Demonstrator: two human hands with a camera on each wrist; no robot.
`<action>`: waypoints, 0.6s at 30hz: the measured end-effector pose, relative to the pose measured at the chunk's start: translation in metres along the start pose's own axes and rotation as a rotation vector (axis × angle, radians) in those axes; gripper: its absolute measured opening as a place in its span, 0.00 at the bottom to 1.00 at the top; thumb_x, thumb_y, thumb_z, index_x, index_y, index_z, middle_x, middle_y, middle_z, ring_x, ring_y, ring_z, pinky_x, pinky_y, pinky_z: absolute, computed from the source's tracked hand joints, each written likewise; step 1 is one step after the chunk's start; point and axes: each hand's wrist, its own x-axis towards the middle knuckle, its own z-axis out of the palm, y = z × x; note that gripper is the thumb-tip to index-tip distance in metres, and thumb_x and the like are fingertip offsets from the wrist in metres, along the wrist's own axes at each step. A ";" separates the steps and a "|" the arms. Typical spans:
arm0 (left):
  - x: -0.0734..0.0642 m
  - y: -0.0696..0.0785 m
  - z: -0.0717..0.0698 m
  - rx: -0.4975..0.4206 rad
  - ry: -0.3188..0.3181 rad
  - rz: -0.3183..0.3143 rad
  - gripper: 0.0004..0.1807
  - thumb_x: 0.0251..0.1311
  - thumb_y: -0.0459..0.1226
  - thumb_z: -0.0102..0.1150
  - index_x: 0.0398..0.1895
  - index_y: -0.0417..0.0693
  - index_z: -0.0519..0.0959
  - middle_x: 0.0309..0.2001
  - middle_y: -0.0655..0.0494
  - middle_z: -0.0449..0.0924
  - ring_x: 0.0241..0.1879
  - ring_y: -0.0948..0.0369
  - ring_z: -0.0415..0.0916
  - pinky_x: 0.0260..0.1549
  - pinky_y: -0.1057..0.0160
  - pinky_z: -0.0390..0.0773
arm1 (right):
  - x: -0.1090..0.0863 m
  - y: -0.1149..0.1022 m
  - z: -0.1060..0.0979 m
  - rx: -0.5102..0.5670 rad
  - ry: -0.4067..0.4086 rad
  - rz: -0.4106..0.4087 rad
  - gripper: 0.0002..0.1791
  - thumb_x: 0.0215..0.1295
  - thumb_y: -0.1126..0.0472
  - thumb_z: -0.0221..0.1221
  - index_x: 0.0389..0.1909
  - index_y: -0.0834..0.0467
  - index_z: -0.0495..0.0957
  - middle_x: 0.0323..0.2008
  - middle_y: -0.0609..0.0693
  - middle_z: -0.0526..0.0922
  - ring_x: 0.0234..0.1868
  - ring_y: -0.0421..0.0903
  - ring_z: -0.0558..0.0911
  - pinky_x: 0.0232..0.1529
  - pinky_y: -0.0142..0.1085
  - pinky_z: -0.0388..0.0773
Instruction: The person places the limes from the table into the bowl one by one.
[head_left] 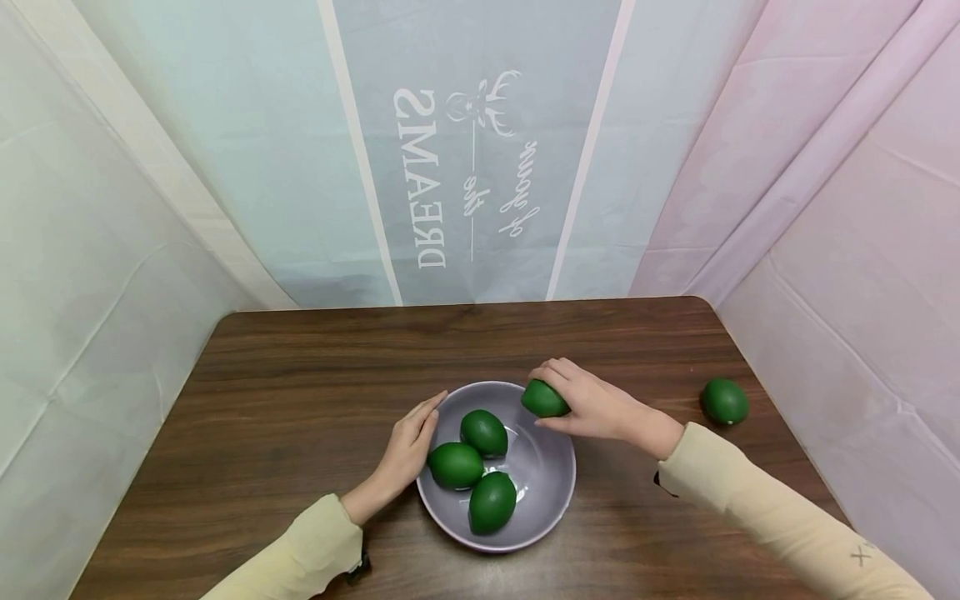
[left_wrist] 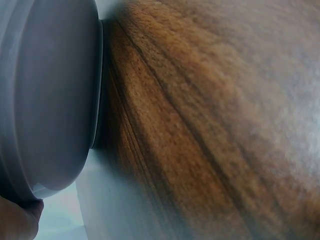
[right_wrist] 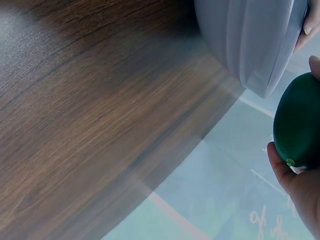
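Observation:
A grey-purple bowl [head_left: 543,475] stands on the table with three green limes inside: one at the back [head_left: 484,433], one at the left [head_left: 456,465], one at the front [head_left: 492,503]. My left hand [head_left: 405,446] rests with fairly straight fingers along the bowl's left outer side; a fingertip [left_wrist: 17,220] shows at the rim in the left wrist view. Over the bowl's right back rim, my right hand [head_left: 592,404] grips another lime [head_left: 543,399] between thumb and fingers. The right wrist view shows this lime [right_wrist: 300,122] beside the bowl's rim, apart from it.
One more lime [head_left: 724,401] lies near the right edge of the dark wooden table [head_left: 300,375]. Pale cloth [head_left: 480,275] with mirrored lettering hangs behind the table, and light sheets [head_left: 862,292] enclose both sides.

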 end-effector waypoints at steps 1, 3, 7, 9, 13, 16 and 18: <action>0.000 -0.001 0.000 0.001 0.000 0.005 0.18 0.66 0.29 0.44 0.57 0.39 0.71 0.55 0.45 0.73 0.56 0.53 0.69 0.55 0.52 0.66 | 0.000 -0.001 0.000 -0.001 -0.002 -0.002 0.29 0.49 0.49 0.66 0.50 0.54 0.70 0.44 0.44 0.70 0.44 0.39 0.70 0.42 0.33 0.74; 0.000 -0.003 0.000 0.002 -0.001 0.013 0.17 0.66 0.30 0.44 0.57 0.40 0.71 0.55 0.47 0.73 0.57 0.54 0.69 0.55 0.53 0.66 | 0.001 -0.002 0.000 0.002 -0.006 -0.008 0.29 0.49 0.49 0.66 0.50 0.55 0.70 0.45 0.44 0.70 0.44 0.39 0.70 0.42 0.33 0.74; 0.000 -0.004 -0.001 0.002 -0.006 0.024 0.17 0.67 0.32 0.43 0.57 0.39 0.71 0.56 0.48 0.73 0.57 0.55 0.68 0.55 0.53 0.66 | 0.001 -0.006 0.001 0.016 -0.007 -0.023 0.29 0.49 0.49 0.66 0.51 0.57 0.70 0.45 0.45 0.70 0.44 0.39 0.70 0.42 0.34 0.74; 0.000 -0.004 -0.001 0.004 -0.008 0.022 0.17 0.67 0.32 0.43 0.57 0.38 0.71 0.56 0.48 0.73 0.57 0.55 0.68 0.55 0.53 0.67 | 0.001 -0.007 0.001 0.017 -0.007 -0.030 0.30 0.49 0.49 0.66 0.51 0.58 0.70 0.45 0.45 0.70 0.44 0.40 0.70 0.42 0.34 0.74; 0.000 -0.003 -0.001 0.006 -0.006 0.009 0.17 0.67 0.31 0.44 0.57 0.38 0.71 0.55 0.48 0.73 0.57 0.55 0.68 0.55 0.54 0.67 | 0.002 -0.008 0.004 0.017 -0.012 -0.046 0.31 0.49 0.50 0.66 0.51 0.60 0.70 0.45 0.46 0.70 0.44 0.41 0.70 0.42 0.34 0.74; 0.000 -0.003 0.000 0.004 0.001 0.000 0.17 0.66 0.29 0.44 0.57 0.37 0.71 0.55 0.46 0.73 0.56 0.54 0.69 0.55 0.53 0.66 | 0.002 -0.009 0.006 0.022 -0.009 -0.060 0.31 0.49 0.50 0.66 0.51 0.60 0.70 0.45 0.47 0.70 0.44 0.41 0.70 0.42 0.34 0.73; 0.000 0.000 0.001 0.004 0.004 -0.006 0.17 0.65 0.27 0.44 0.56 0.36 0.71 0.55 0.44 0.73 0.56 0.52 0.69 0.55 0.51 0.66 | 0.003 -0.010 0.007 0.026 -0.003 -0.069 0.30 0.49 0.50 0.66 0.51 0.60 0.70 0.45 0.47 0.71 0.43 0.41 0.70 0.42 0.34 0.73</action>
